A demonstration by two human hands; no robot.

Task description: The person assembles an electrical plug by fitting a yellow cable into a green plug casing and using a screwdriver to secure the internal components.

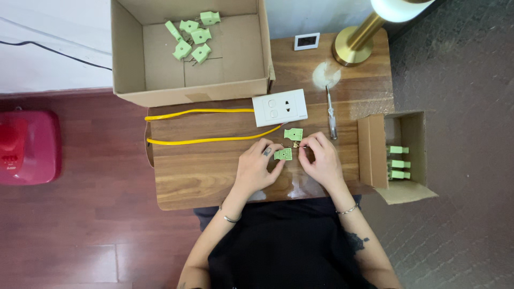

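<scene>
Here, a small green plug half (283, 154) is pinched in the fingers of the left hand (256, 167) just above the tabletop (203, 171). A tiny brass piece (296, 144) is gripped by the right hand (321, 160). Another green half (293, 134) lies just beyond, near a white socket (280, 107), yellow wires (203, 140) and a screwdriver (331, 115).
</scene>
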